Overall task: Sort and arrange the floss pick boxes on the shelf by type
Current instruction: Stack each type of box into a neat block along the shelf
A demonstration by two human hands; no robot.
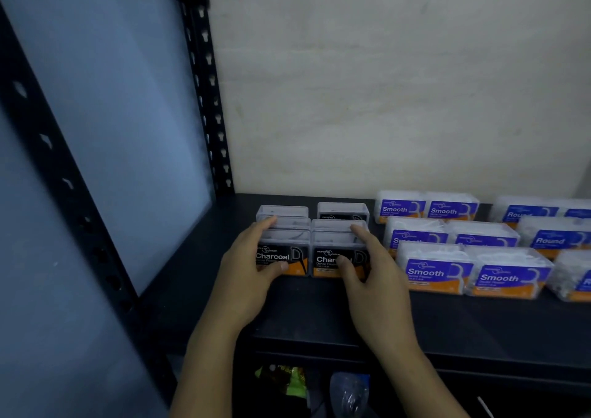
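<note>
Left hand (249,267): gripping the front-left clear plastic Charcoal box (271,256), black-and-orange labelled, thumb on its face, fingers curling over the top.
Right hand (367,276): clasping the front-right Charcoal box (323,259), thumb hiding part of its label.
Behind the fingers: more Charcoal boxes (343,211) sitting, labels mostly hidden.
Right of the fingers: purple-labelled Smooth boxes (425,270); Round boxes (550,241) running off frame.

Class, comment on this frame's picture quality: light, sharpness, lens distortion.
Head view: dim, bluish light throughout; head view, the black shelf post curves from the wide-angle lens; head view, the Charcoal boxes show clearly readable front labels, while the Round boxes at the right edge are soft and cropped.
</note>
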